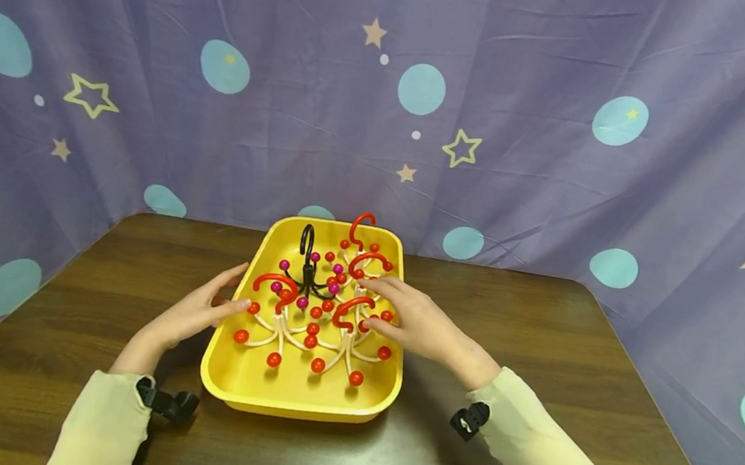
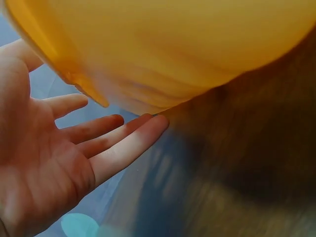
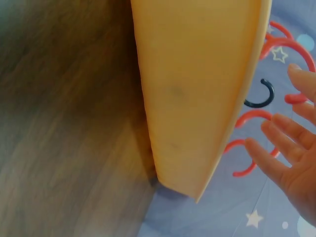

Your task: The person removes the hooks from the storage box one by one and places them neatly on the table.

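Observation:
A yellow tub holds several hangers with curved, ball-tipped arms. The white hangers have red hooks and red balls; a black hanger has magenta balls. My left hand is at the tub's left side, thumb over the rim near a red hook. In the left wrist view its fingers stretch out straight beside the tub's outer wall. My right hand is over the tub's right side, fingers loosely spread near the red hooks. The right wrist view shows nothing in its grasp; whether its fingertips touch a hook I cannot tell.
The tub stands on a dark brown wooden table. Behind and at both sides hangs a purple curtain with stars and blue dots. A black strap mount sits on the left wrist, another mount on the right.

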### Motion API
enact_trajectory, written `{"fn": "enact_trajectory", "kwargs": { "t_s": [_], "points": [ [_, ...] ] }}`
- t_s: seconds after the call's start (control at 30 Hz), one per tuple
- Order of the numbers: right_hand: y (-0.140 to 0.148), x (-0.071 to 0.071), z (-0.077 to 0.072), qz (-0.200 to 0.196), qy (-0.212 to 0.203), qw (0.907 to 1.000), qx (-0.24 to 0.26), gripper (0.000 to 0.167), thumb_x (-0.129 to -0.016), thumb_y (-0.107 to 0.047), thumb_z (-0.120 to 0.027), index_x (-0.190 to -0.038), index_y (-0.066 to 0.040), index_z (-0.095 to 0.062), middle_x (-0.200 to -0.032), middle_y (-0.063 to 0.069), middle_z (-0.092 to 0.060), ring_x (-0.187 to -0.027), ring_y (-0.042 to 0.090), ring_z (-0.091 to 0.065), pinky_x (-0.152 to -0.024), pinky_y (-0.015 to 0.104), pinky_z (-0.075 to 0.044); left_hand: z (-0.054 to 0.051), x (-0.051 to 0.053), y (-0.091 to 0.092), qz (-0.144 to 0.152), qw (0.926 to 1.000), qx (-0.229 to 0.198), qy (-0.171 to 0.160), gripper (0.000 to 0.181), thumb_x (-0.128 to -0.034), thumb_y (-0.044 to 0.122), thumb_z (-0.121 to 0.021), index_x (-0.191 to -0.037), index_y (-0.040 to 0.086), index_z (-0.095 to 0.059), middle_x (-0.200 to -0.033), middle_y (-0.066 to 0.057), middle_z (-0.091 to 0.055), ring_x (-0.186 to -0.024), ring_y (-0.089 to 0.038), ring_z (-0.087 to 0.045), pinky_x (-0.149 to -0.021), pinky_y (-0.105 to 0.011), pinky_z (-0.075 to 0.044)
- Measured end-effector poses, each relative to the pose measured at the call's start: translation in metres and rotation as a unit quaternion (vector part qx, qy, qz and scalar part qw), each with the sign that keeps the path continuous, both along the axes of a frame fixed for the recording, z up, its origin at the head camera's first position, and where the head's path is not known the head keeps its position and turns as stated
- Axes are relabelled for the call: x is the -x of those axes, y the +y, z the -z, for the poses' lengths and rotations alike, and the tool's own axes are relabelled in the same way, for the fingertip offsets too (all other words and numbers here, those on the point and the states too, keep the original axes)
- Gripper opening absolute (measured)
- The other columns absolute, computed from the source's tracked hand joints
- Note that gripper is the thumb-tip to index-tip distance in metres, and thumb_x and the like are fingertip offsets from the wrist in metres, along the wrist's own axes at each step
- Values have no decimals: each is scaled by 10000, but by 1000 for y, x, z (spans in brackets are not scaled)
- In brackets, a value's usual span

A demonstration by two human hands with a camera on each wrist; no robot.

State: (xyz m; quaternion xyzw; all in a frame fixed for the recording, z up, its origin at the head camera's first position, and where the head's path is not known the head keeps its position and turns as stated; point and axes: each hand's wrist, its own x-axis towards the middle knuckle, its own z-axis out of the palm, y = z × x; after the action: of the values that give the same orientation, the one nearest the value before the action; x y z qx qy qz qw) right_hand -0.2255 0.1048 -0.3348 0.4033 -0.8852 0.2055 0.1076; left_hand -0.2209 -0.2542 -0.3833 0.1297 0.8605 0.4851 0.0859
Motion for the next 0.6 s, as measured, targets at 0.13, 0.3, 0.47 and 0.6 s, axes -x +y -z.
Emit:
{"fn": "enact_trajectory", "kwargs": {
  "t_s": [0.13, 0.3, 0.47, 0.6],
  "points": [
    [-7, 2, 3, -229, 47, 9997, 111, 522, -837, -317, -652, -1306, -157, -488, -1222, 9, -522, -1104, 132, -514, -958, 301, -413, 5, -1, 0, -38, 9998, -179, -111, 737, -914, 298, -535, -1476, 176, -75, -1398, -274, -273, -1121, -405, -474, -759, -393, -520],
    [-15, 3, 5, -457, -24, 9989, 126, 498, -845, -297, -646, -1297, -154, -495, -1191, 2, -543, -1084, 124, -518, -951, 298, -417, 9, -1, -1, -39, 9997, -210, -105, 731, -920, 296, -527, -1477, 201, -63, -1399, -292, -259, -1131, -425, -469, -777, -416, -517],
    [-23, 2, 6, -611, -66, 9975, 345, 438, -848, -280, -645, -1256, -164, -534, -1181, -2, -584, -1110, 128, -523, -965, 291, -406, 11, 0, -2, 11, 9985, -517, -179, 725, -924, 280, -520, -1478, 208, -57, -1408, -296, -230, -1145, -451, -448, -773, -426, -517],
    [-28, 0, 6, -742, -47, 9954, 605, 369, -852, -256, -643, -1198, -147, -578, -1135, -3, -616, -1075, 114, -550, -940, 268, -423, 13, 1, -2, 44, 9968, -716, -349, 734, -927, 282, -513, -1478, 197, -35, -1425, -297, -192, -1170, -466, -417, -770, -422, -519]
  ]
}}
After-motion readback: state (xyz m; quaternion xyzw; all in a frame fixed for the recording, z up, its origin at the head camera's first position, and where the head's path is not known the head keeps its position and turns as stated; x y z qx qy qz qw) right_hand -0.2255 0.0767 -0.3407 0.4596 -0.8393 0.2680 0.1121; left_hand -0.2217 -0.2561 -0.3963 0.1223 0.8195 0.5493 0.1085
